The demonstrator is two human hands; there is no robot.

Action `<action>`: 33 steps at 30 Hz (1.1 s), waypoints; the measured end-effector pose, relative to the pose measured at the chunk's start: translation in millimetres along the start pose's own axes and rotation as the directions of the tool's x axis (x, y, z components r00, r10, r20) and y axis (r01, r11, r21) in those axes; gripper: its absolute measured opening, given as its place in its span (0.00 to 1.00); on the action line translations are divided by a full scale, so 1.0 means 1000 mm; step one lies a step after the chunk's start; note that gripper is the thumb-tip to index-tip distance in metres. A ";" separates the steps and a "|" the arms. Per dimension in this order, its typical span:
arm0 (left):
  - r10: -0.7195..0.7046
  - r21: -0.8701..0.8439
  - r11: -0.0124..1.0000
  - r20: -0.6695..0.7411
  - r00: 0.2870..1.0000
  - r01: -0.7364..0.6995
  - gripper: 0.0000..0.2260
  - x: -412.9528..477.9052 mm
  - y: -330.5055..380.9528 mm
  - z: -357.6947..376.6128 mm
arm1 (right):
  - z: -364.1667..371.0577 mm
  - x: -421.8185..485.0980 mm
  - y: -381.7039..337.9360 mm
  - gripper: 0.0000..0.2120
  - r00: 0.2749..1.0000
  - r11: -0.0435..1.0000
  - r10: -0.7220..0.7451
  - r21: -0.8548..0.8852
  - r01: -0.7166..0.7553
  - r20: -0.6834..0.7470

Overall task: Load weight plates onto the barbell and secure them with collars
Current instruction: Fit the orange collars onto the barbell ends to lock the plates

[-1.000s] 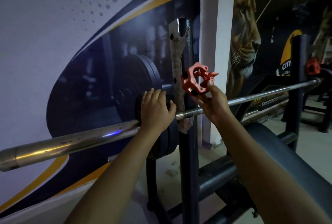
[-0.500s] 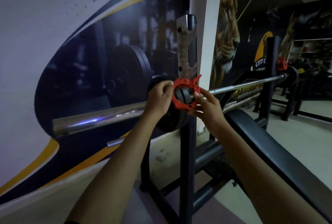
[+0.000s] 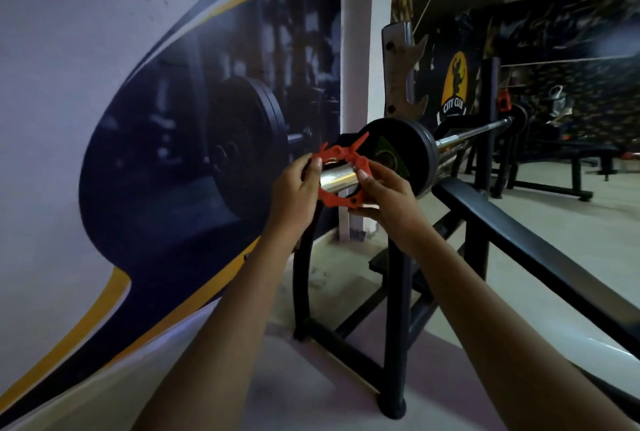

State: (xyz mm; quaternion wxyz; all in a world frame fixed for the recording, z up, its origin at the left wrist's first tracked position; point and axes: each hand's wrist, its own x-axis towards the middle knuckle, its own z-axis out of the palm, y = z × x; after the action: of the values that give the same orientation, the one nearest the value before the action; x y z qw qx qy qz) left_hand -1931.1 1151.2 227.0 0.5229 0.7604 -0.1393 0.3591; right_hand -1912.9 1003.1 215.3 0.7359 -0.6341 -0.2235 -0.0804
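Both hands grip a red collar (image 3: pixel 336 198) that rings the chrome sleeve at the near end of the barbell (image 3: pixel 474 132). The left hand (image 3: pixel 294 195) has its fingers curled round the collar's left side, thumb on the rim. The right hand (image 3: pixel 388 198) pinches the right side, thumb on top and fingers beneath. The collar's lever juts up and to the right. The black weight plates (image 3: pixel 414 150) sit just beyond it on the sleeve, against the rack upright (image 3: pixel 396 292). At the far end, a second red collar (image 3: pixel 502 101) shows
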 end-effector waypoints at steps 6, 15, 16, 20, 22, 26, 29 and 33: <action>-0.098 -0.043 0.994 -0.029 0.995 0.097 0.13 -0.011 -0.026 -0.053 | 0.057 -0.016 0.000 0.20 0.996 0.996 0.088 -0.008 -0.088 0.005; -0.338 -0.175 0.926 0.015 0.941 0.335 0.14 -0.001 -0.058 -0.071 | 0.104 -0.009 0.030 0.13 0.986 0.998 0.042 -0.037 -0.049 -0.163; -0.342 -0.178 0.923 0.028 0.939 0.341 0.13 0.000 -0.060 -0.071 | 0.107 -0.008 0.033 0.12 0.983 0.998 0.036 -0.046 -0.045 -0.178; -0.347 -0.222 0.907 0.092 0.933 0.359 0.11 0.006 -0.071 -0.068 | 0.107 0.000 0.045 0.11 0.972 0.997 0.016 -0.069 -0.033 -0.235; -0.351 -0.252 0.893 0.133 0.927 0.374 0.10 0.013 -0.078 -0.066 | 0.103 0.005 0.046 0.14 0.970 0.997 -0.008 -0.072 -0.010 -0.243; -0.365 -0.316 0.848 0.234 0.901 0.425 0.10 0.031 -0.090 -0.060 | 0.089 0.021 0.051 0.19 0.965 0.996 0.051 -0.055 -0.067 -0.258; -0.390 -0.416 0.748 0.355 0.850 0.517 0.11 0.050 -0.098 -0.049 | 0.070 0.032 0.050 0.24 0.964 0.991 0.088 -0.076 -0.111 -0.252; -0.394 -0.411 0.684 0.487 0.779 0.603 0.14 0.082 -0.111 -0.024 | 0.042 0.053 0.054 0.24 0.943 0.987 0.077 -0.111 -0.119 -0.324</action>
State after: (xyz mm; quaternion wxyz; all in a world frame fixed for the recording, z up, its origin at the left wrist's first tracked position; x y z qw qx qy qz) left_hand -1818.0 1232.4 210.8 0.7607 0.6392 -0.1125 -0.0009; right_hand -1853.8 1062.0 193.2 0.7228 -0.6694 -0.0641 -0.1594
